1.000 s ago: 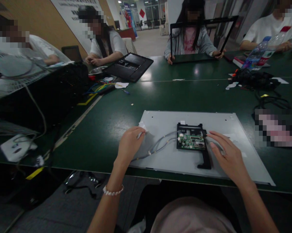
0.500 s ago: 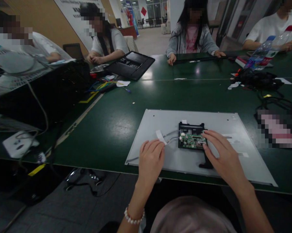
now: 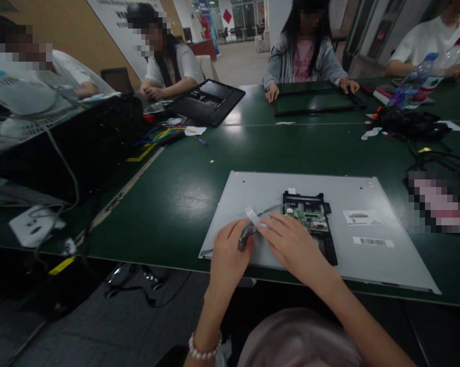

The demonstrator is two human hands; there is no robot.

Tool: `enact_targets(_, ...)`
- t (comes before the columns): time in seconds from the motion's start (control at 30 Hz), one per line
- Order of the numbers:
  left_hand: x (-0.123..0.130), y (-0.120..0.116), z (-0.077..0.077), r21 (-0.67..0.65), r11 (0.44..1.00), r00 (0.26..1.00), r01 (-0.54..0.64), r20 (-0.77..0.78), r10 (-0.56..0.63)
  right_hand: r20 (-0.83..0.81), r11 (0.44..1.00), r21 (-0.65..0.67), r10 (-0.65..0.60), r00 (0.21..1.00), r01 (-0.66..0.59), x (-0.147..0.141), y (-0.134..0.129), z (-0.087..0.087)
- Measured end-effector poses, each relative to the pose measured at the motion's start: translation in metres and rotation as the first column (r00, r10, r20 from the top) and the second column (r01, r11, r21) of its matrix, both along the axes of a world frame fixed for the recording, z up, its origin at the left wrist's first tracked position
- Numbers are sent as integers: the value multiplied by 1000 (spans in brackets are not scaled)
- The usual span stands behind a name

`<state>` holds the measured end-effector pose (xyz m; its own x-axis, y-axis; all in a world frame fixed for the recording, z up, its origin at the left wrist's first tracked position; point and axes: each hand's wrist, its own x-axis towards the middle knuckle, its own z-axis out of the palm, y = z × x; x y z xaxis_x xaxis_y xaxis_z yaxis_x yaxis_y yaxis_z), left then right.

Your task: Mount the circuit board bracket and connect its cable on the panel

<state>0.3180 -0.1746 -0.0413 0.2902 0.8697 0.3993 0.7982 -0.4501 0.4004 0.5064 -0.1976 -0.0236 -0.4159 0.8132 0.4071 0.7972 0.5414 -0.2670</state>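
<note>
A pale metal panel (image 3: 344, 255) lies on the green table by its near edge. On it sits a black bracket (image 3: 331, 247) with a green circuit board (image 3: 308, 219). My left hand (image 3: 232, 250) is closed on a grey cable (image 3: 246, 237) at the panel's left part. Close beside it, my right hand (image 3: 291, 244) reaches over the panel, its fingers at the cable and a white tape strip (image 3: 252, 216); whether they pinch either is unclear. My right hand partly covers the board and bracket.
Across the table (image 3: 168, 188) a person holds a black frame (image 3: 317, 111). A black cover (image 3: 210, 102) lies far left of centre. A dark box (image 3: 111, 137) stands left, bottles (image 3: 416, 84) and cables (image 3: 439, 153) right. Other people sit around.
My right hand has moved left from the board to the cable. The cable now shows bunched in my left hand. Across the table, the person's black frame has tilted down flatter.
</note>
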Motion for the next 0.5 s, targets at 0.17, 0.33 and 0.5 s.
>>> enact_targets(0.17, -1, 3, -5, -9, 1000, 1000, -28, 11, 28, -40, 999, 38, 8, 999, -6, -7, 4, -7)
enact_targets(0.33, -2, 7, -9, 19, 1000, 1000, -1, 9, 0, -89, 999, 52, -3, 996, 8, -11, 1, -13)
enact_targets(0.5, -3, 8, -9, 19, 999, 999, 30, 36, -31, -74, 998, 47, -39, 996, 43, -11, 2, -15)
